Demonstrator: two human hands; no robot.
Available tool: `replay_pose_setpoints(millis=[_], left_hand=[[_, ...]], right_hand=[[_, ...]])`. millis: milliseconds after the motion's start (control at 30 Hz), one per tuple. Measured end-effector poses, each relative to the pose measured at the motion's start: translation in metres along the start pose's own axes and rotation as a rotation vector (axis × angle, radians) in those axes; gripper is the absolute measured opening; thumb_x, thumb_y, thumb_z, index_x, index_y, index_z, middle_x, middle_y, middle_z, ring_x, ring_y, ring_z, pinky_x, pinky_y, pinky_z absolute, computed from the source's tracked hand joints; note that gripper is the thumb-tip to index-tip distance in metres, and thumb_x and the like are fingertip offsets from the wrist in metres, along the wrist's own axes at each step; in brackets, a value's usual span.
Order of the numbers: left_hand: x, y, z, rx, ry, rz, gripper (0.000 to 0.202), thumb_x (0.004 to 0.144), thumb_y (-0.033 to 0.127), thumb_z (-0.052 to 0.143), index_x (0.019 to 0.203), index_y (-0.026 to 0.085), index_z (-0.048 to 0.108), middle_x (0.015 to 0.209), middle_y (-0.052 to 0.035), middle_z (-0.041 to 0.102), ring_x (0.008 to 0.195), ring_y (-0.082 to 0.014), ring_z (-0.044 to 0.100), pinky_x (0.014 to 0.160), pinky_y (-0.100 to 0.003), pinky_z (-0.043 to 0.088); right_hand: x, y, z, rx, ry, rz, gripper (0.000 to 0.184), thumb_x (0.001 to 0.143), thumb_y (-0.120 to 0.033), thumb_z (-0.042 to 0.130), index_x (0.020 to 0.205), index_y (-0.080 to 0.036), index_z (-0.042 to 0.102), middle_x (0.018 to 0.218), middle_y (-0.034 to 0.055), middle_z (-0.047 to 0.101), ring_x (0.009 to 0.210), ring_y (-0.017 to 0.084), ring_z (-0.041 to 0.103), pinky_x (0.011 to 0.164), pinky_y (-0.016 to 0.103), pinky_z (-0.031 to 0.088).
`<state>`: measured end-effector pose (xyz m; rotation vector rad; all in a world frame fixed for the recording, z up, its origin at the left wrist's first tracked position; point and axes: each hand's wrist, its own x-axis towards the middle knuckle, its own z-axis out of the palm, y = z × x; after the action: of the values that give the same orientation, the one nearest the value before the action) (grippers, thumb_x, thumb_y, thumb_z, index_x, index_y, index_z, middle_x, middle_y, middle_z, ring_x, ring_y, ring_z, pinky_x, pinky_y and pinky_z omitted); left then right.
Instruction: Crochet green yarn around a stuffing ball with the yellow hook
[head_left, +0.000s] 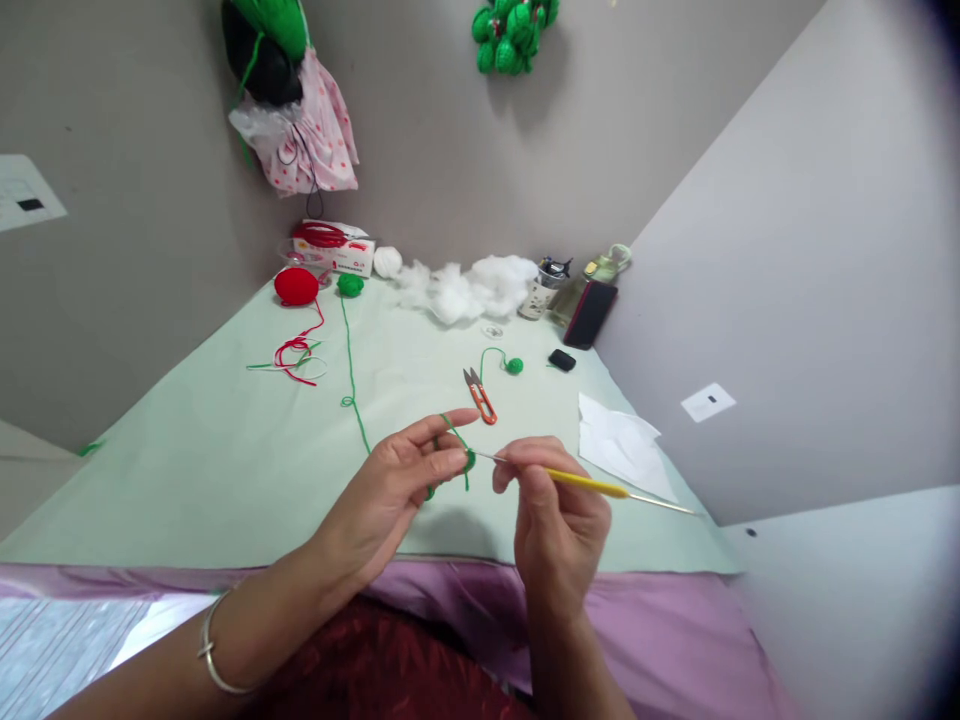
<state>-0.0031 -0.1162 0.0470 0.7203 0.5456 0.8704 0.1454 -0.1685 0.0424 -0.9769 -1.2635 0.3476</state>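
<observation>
My left hand (405, 465) pinches a small piece of green crochet (470, 460) between thumb and fingers. Green yarn (349, 350) runs from a green ball (350, 285) at the back of the table to this hand and loops over its raised index finger. In my right hand (559, 510) is a crochet hook (585, 483) with a yellow handle, gripped like a pen. Its thin metal tip points left and meets the green piece; whether it is through a stitch is too small to tell. Just beyond the hands lie orange thread snips (481, 395), blades pointing away.
Behind the snips sits a small green ball (514, 366). Red yarn (296, 286) and loose strands lie at left. White stuffing (469, 290), a cup (541, 293), a phone (591, 314) and a bottle stand along the back. White paper (622, 440) lies at right.
</observation>
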Motion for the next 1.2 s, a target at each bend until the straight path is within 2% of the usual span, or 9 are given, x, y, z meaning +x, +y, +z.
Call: replay_pose_setpoints(millis=[133, 267, 367, 500, 667, 800, 967, 1067, 1200], left_hand=[[-0.003, 0.000, 0.003, 0.123, 0.023, 0.081, 0.032, 0.079, 0.029, 0.085, 0.111, 0.029, 0.081, 0.077, 0.0037, 0.061, 0.081, -0.0111, 0.054, 0.087, -0.026, 0.040], [-0.003, 0.002, 0.003, 0.081, 0.009, 0.007, 0.027, 0.080, 0.029, 0.083, 0.107, 0.027, 0.082, 0.081, 0.0022, 0.065, 0.085, -0.0128, 0.055, 0.088, -0.027, 0.038], [-0.002, 0.003, 0.003, 0.061, 0.008, -0.032, 0.027, 0.080, 0.030, 0.082, 0.107, 0.026, 0.082, 0.090, 0.0005, 0.068, 0.090, -0.0138, 0.055, 0.088, -0.028, 0.038], [-0.001, 0.001, 0.001, 0.144, 0.084, 0.071, 0.023, 0.079, 0.033, 0.083, 0.102, 0.027, 0.082, 0.080, 0.0024, 0.064, 0.082, -0.0126, 0.053, 0.084, -0.027, 0.038], [0.001, -0.002, -0.002, 0.257, 0.151, 0.200, 0.027, 0.079, 0.031, 0.085, 0.105, 0.028, 0.081, 0.079, 0.0031, 0.065, 0.079, -0.0120, 0.055, 0.082, -0.027, 0.040], [0.002, -0.001, -0.002, 0.142, 0.041, 0.092, 0.047, 0.079, 0.032, 0.086, 0.124, 0.026, 0.074, 0.081, 0.0021, 0.067, 0.081, -0.0122, 0.059, 0.083, -0.026, 0.043], [0.002, 0.003, -0.003, -0.065, -0.045, -0.117, 0.048, 0.077, 0.029, 0.087, 0.122, 0.020, 0.074, 0.087, -0.0008, 0.068, 0.080, -0.0106, 0.059, 0.085, -0.026, 0.045], [0.001, 0.004, -0.003, 0.012, -0.028, -0.049, 0.043, 0.080, 0.027, 0.084, 0.122, 0.025, 0.075, 0.084, 0.0018, 0.065, 0.078, -0.0093, 0.055, 0.081, -0.024, 0.043], [-0.002, 0.000, 0.000, 0.122, -0.049, 0.058, 0.038, 0.081, 0.027, 0.084, 0.118, 0.028, 0.077, 0.082, 0.0022, 0.065, 0.078, -0.0097, 0.053, 0.078, -0.023, 0.041]], right_hand=[[0.002, 0.002, 0.002, 0.040, -0.100, 0.024, 0.021, 0.099, -0.015, 0.059, 0.099, -0.025, 0.077, 0.094, 0.0043, 0.073, 0.081, 0.016, 0.065, 0.072, 0.031, 0.053], [0.004, 0.007, 0.001, 0.295, -0.124, 0.142, 0.020, 0.102, -0.021, 0.055, 0.093, -0.023, 0.073, 0.087, 0.0027, 0.071, 0.069, 0.013, 0.063, 0.065, 0.029, 0.054], [0.004, 0.006, -0.002, 0.283, -0.141, 0.128, 0.021, 0.103, -0.021, 0.051, 0.095, -0.022, 0.071, 0.089, 0.0036, 0.071, 0.069, 0.013, 0.065, 0.065, 0.030, 0.056], [-0.001, 0.001, -0.008, -0.080, -0.171, -0.113, 0.024, 0.101, -0.009, 0.050, 0.103, -0.022, 0.070, 0.095, 0.0053, 0.073, 0.088, 0.018, 0.071, 0.077, 0.034, 0.059], [-0.008, 0.005, -0.007, -0.515, -0.250, -0.446, 0.036, 0.094, -0.002, 0.058, 0.121, -0.025, 0.068, 0.110, 0.0096, 0.074, 0.096, 0.020, 0.071, 0.076, 0.033, 0.062], [-0.009, 0.011, -0.001, -0.654, -0.213, -0.566, 0.045, 0.093, -0.001, 0.060, 0.128, -0.027, 0.069, 0.115, 0.0094, 0.070, 0.103, 0.021, 0.070, 0.082, 0.035, 0.062], [-0.002, 0.006, -0.004, -0.271, -0.126, -0.255, 0.029, 0.097, -0.007, 0.056, 0.112, -0.025, 0.074, 0.099, 0.0055, 0.070, 0.089, 0.018, 0.069, 0.076, 0.034, 0.060], [0.003, 0.002, -0.004, -0.009, -0.079, -0.057, 0.025, 0.100, -0.012, 0.052, 0.101, -0.024, 0.074, 0.088, 0.0026, 0.069, 0.075, 0.015, 0.066, 0.068, 0.033, 0.057], [0.003, 0.002, 0.000, -0.062, -0.143, -0.088, 0.026, 0.097, -0.008, 0.057, 0.105, -0.025, 0.075, 0.096, 0.0042, 0.074, 0.089, 0.018, 0.069, 0.073, 0.032, 0.058]])
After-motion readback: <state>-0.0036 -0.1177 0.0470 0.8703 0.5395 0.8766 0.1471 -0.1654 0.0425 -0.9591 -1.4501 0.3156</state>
